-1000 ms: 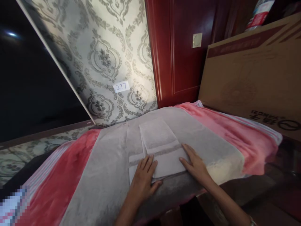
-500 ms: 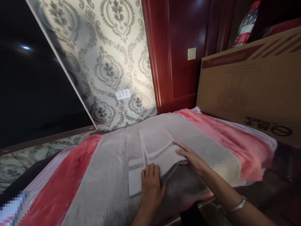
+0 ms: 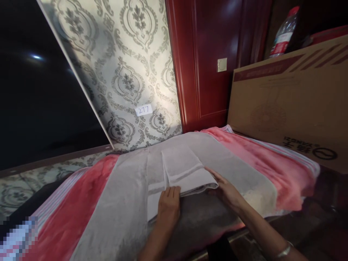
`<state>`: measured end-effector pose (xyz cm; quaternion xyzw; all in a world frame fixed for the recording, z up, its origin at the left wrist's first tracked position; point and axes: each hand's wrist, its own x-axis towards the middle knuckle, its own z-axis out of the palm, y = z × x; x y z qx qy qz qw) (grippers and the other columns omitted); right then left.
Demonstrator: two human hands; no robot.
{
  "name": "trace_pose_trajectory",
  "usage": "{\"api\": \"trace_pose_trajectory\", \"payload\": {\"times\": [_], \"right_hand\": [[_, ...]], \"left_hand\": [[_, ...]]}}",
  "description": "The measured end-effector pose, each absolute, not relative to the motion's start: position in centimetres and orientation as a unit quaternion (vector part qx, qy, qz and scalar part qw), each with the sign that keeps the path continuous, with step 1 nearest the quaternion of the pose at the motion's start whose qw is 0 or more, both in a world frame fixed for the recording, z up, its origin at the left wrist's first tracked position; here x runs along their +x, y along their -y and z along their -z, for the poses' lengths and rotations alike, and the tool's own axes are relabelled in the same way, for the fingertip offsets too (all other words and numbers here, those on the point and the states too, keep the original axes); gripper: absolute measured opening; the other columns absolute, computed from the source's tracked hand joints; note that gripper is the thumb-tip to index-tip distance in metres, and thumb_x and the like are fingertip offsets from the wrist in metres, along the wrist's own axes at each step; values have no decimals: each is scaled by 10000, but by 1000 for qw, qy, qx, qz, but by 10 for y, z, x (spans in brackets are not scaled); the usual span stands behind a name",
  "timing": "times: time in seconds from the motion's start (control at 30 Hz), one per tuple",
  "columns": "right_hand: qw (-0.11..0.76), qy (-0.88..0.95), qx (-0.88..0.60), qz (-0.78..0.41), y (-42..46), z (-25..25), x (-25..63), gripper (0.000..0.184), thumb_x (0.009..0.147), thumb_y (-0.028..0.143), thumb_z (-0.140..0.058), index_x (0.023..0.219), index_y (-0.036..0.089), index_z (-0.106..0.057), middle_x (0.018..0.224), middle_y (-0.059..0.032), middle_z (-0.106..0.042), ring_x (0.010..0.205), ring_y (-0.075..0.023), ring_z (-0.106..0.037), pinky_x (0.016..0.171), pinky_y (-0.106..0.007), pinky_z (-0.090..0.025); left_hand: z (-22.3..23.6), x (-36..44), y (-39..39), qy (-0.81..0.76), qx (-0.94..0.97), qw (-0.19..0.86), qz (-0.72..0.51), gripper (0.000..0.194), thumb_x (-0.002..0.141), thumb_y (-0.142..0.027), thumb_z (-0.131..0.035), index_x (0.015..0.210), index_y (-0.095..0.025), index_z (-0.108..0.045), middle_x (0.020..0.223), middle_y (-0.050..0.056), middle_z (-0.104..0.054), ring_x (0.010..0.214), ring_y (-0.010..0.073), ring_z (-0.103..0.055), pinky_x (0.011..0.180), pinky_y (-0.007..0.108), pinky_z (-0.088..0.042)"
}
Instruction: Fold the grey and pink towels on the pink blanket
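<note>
A pale grey towel (image 3: 185, 163) with woven border bands lies folded on a grey blanket (image 3: 122, 203). One folded part overlaps another, and its near edge shows several layers. My left hand (image 3: 169, 206) is closed on the near edge, left of the middle, fingers together on top and the thumb hidden. At the right near corner, my right hand (image 3: 228, 192) holds the towel's side edge; its fingers lie along the edge and the thumb is mostly out of sight. A bracelet (image 3: 285, 250) circles the right wrist.
Pink and red cloth (image 3: 282, 177) flanks the blanket. A large cardboard box (image 3: 288, 98) stands at right, with a red-capped bottle (image 3: 284, 34) behind its top edge. A dark screen (image 3: 49, 90) is at left. A paper label (image 3: 144, 110) reading 277 sits on the patterned wall.
My left hand has shifted slightly left and up along the towel's near edge. My right hand has moved from lying on top to the towel's right edge. The near edge now lies straighter.
</note>
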<state>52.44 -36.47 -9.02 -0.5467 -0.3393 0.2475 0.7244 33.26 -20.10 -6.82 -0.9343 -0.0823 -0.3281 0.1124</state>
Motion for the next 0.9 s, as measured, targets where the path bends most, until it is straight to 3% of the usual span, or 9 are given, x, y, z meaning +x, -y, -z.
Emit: {"api": "trace_pose_trajectory", "payload": {"times": [0.17,0.4,0.63,0.7,0.8,0.9], "right_hand": [[647,396,-650,-38,364,102,527,635,792,422,-649,1403,267,-566,1337,-116,-615,1261,-306,-555,1017,-478,-499],[575,425,-693,92,354,106,534,681,867,508,-558,1474,220,-451,1437,-148,-511,1349,-314,-462,1116,-521,-405],[609,394,-687,49,347,76,540,841,700,668,-714,1366,193,-521,1303,-171,-599,1259,-383,-523,1049,-572,-435],[624,406,-668,8,349,54,536,768,649,670,-757,1225,183,-614,1184,-157,-661,1155,-375,-586,994,-538,-480],[643,430,-620,-133,354,20,520,567,680,654,-753,989,184,-683,978,-105,-717,948,-318,-661,834,-445,-552],[688,392,-558,-249,357,-5,498,511,697,622,-765,934,176,-688,906,-81,-728,819,-269,-678,718,-371,-559]], "left_hand": [[24,329,195,75,-947,134,283,370,846,7,-403,1088,-182,-610,901,69,-668,825,230,-621,739,371,-511],[-84,315,194,82,-969,80,220,294,921,-112,-416,1110,-233,-606,967,58,-687,898,225,-647,803,357,-508],[-209,322,189,55,-979,76,182,224,948,-323,-443,1025,-192,-609,833,3,-634,820,197,-649,805,345,-489],[-242,325,188,42,-978,100,176,285,939,-352,-426,993,-152,-621,800,-10,-594,844,194,-647,849,371,-467],[-284,330,176,46,-975,144,161,356,925,-407,-416,949,-133,-641,781,-20,-565,884,193,-642,891,381,-434],[-309,344,149,70,-973,167,142,320,887,-432,-495,921,-163,-664,800,-11,-606,900,195,-635,888,335,-428]]}}
